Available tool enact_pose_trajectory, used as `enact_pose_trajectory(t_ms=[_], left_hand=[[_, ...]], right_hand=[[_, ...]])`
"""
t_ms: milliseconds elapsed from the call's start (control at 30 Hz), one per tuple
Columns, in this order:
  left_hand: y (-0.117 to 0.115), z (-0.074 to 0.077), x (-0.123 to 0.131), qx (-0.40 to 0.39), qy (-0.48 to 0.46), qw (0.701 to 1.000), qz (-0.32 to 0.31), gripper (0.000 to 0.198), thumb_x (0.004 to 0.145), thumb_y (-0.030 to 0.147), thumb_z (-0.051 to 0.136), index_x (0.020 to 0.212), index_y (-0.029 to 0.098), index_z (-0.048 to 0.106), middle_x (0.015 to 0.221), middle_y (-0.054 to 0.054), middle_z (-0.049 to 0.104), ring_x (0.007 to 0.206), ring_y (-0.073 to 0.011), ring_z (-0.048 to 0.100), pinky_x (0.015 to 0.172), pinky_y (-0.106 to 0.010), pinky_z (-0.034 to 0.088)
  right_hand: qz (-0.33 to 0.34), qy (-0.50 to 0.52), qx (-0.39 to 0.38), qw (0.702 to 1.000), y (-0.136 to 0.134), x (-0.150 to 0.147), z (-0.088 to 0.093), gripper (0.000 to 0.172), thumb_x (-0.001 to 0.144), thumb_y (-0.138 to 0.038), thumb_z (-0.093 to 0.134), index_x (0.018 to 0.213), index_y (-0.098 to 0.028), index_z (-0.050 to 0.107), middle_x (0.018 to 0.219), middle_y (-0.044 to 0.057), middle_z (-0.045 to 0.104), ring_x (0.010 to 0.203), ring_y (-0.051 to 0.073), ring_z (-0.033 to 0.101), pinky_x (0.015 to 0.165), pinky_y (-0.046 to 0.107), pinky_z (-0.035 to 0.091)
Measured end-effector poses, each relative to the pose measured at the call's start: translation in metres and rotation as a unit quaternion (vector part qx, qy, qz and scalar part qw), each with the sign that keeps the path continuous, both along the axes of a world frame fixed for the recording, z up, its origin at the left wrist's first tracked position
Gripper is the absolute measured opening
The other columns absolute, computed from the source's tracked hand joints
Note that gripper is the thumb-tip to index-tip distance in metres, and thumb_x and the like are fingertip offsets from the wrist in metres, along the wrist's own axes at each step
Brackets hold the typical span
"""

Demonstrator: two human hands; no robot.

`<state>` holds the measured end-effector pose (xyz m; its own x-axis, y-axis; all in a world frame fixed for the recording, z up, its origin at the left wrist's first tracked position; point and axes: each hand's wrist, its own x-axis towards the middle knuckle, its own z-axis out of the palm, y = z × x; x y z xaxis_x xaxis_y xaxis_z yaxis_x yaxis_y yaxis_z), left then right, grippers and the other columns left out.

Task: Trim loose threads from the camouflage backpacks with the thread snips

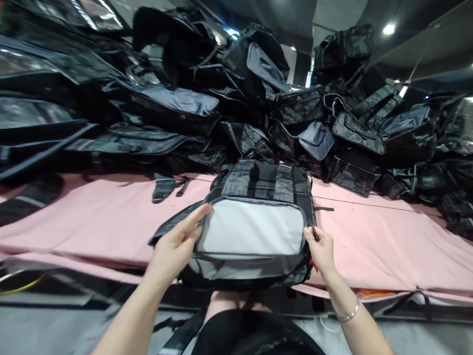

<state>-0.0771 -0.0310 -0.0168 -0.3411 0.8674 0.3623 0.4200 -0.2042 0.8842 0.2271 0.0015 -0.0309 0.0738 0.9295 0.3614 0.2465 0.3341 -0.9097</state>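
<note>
A black and grey backpack [254, 222] lies flat on the pink table cover [92, 222], its light grey bottom panel facing me. My left hand [177, 244] rests on the bag's left edge, fingers stretched out along the seam. My right hand [320, 246] is closed in a pinch at the bag's right corner, gripping a small dark tab or zipper pull [314, 231]. Something small and red [314, 266] shows under that hand; I cannot make out what it is. A bracelet [349, 314] sits on my right wrist.
A high heap of black and grey bags [177, 108] fills the far side of the table from left to right. Loose straps [162, 187] lie on the pink cover left of the backpack. A yellow cable [22, 286] runs below the table's near edge.
</note>
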Motion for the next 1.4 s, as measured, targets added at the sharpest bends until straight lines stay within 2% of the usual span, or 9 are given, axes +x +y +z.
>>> enact_pose_trajectory(t_ms=[233,333,467,667,800,933,1033,1200,1400], left_hand=[[-0.014,0.010,0.023,0.045,-0.144,0.988,0.041,0.050,0.068,0.033,0.065,0.116,0.020,0.059,0.122,-0.003,0.061,0.117,-0.0213,0.051,0.106,-0.036,0.033],[-0.029,0.012,0.022,0.084,-0.306,0.945,0.079,0.030,0.059,0.025,0.069,0.089,0.022,0.067,0.082,0.002,0.070,0.079,-0.0136,0.061,0.090,-0.031,0.045],[-0.058,-0.002,0.013,0.075,-0.403,0.908,0.081,0.013,0.057,0.032,0.065,0.058,0.021,0.058,0.033,0.007,0.034,0.044,-0.0118,0.043,0.060,-0.031,0.047],[-0.086,-0.040,0.048,-0.079,-0.410,0.905,0.088,0.034,0.055,0.045,0.074,0.066,0.016,0.063,0.059,-0.002,0.064,0.061,-0.0199,0.061,0.065,-0.034,0.051],[-0.077,-0.036,0.084,-0.091,-0.510,0.854,0.052,0.043,0.057,0.045,0.076,0.084,0.014,0.065,0.083,-0.010,0.070,0.082,-0.0240,0.065,0.073,-0.036,0.053],[-0.066,-0.026,0.109,-0.084,-0.606,0.790,0.032,0.038,0.056,0.031,0.080,0.089,0.016,0.067,0.080,-0.005,0.068,0.076,-0.0162,0.064,0.069,-0.028,0.052],[-0.071,-0.031,0.122,-0.056,-0.561,0.823,0.068,0.041,0.055,0.032,0.081,0.090,0.017,0.068,0.063,0.002,0.061,0.059,-0.0088,0.055,0.060,-0.020,0.046],[-0.091,-0.049,0.131,-0.069,-0.447,0.887,0.090,0.046,0.058,0.042,0.076,0.093,0.013,0.069,0.062,0.000,0.061,0.058,-0.0107,0.051,0.058,-0.021,0.042],[-0.095,-0.060,0.126,-0.079,-0.351,0.928,0.098,0.022,0.063,0.038,0.070,0.069,0.016,0.069,0.060,-0.001,0.061,0.057,-0.0132,0.051,0.060,-0.024,0.042]], right_hand=[[0.021,0.049,-0.024,0.998,0.001,0.003,0.005,0.036,0.076,-0.046,0.057,0.057,-0.017,0.047,0.053,-0.005,0.038,0.052,0.009,0.036,0.051,0.022,0.031],[0.078,0.056,-0.011,0.995,-0.005,0.014,0.004,0.041,0.077,-0.052,0.057,0.056,-0.017,0.051,0.051,-0.004,0.041,0.048,0.009,0.038,0.047,0.021,0.032],[0.190,0.047,-0.030,0.980,-0.017,0.032,-0.002,0.050,0.081,-0.060,0.050,0.059,-0.016,0.059,0.042,-0.002,0.046,0.037,0.009,0.041,0.039,0.021,0.033],[0.122,-0.084,0.022,0.989,-0.033,0.036,-0.009,0.021,0.082,-0.034,0.059,0.096,-0.019,0.060,0.072,0.001,0.059,0.059,0.012,0.055,0.056,0.023,0.046],[0.110,-0.158,0.081,0.978,-0.046,0.026,-0.006,0.035,0.082,-0.025,0.056,0.116,-0.021,0.048,0.104,0.006,0.059,0.092,0.017,0.058,0.079,0.030,0.049],[0.161,-0.182,0.100,0.965,-0.053,0.010,0.003,0.018,0.087,-0.022,0.050,0.106,-0.022,0.053,0.090,0.003,0.060,0.078,0.015,0.059,0.070,0.026,0.048],[0.203,-0.199,0.112,0.952,-0.055,-0.006,0.012,0.015,0.086,-0.020,0.052,0.100,-0.021,0.056,0.085,0.003,0.061,0.076,0.015,0.059,0.070,0.027,0.047],[0.267,-0.247,0.136,0.921,-0.056,-0.035,0.023,0.009,0.085,-0.019,0.054,0.092,-0.019,0.058,0.080,0.003,0.062,0.073,0.016,0.058,0.068,0.026,0.045],[0.300,-0.331,0.125,0.886,-0.049,-0.056,0.022,0.006,0.083,-0.019,0.058,0.089,-0.020,0.058,0.083,0.002,0.063,0.076,0.016,0.059,0.069,0.026,0.043]])
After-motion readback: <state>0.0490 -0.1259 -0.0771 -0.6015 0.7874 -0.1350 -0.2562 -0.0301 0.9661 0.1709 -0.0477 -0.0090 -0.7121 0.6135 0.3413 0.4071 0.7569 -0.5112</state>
